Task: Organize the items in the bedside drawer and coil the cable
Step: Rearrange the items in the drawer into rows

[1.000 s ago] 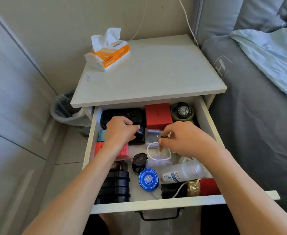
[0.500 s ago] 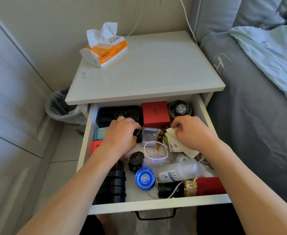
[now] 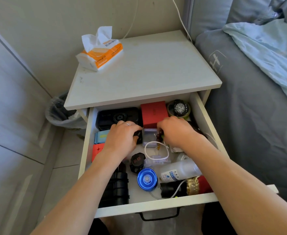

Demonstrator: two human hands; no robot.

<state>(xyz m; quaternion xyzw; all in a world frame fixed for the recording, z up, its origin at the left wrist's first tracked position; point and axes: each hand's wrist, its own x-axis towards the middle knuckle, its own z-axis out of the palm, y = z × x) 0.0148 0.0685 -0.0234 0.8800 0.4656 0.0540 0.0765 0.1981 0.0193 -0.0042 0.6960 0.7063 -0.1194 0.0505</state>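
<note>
The open bedside drawer [image 3: 205,114] is crowded. My left hand [image 3: 122,139] is curled over a small black object [image 3: 138,137] in front of the large black case [image 3: 117,117]. My right hand [image 3: 175,131] reaches in beside the red box [image 3: 153,112] with dark brown beads [image 3: 160,135] at its fingertips; whether it grips them is unclear. A white cable loop [image 3: 156,150] lies between my wrists. A watch [image 3: 179,108] sits at the back right.
In the drawer front lie a blue round tin [image 3: 147,178], a clear bottle [image 3: 178,171], a black cylinder [image 3: 116,189], a dark torch [image 3: 171,189] and a red-gold tube [image 3: 198,184]. A tissue pack [image 3: 100,55] sits on the nightstand top. Bin at left, bed at right.
My right hand has moved back toward the red box, away from the white paper at the right. My left hand stays on the small black object.
</note>
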